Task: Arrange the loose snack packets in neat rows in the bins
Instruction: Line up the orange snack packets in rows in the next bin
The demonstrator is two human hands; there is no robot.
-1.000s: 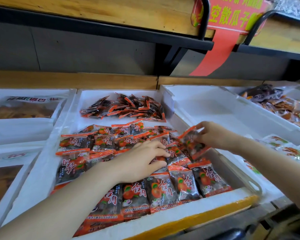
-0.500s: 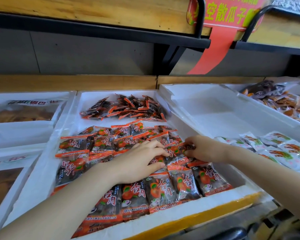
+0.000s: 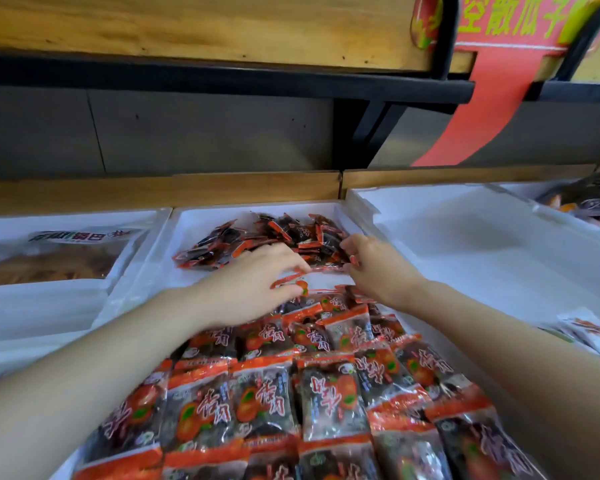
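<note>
Beneath a wooden shelf (image 3: 187,26) I watched a white foam bin (image 3: 142,268). Orange-and-black foil snack packets (image 3: 326,393) filled its near end in overlapping rows; a loose heap (image 3: 274,237) lay at the far end. The left hand (image 3: 250,289) pinched one packet (image 3: 291,284) by its orange seam. The right hand (image 3: 378,271) curled into the heap; I could not tell if it held anything. Packets looked light, crinkly, slippery: best taken by a sealed edge.
</note>
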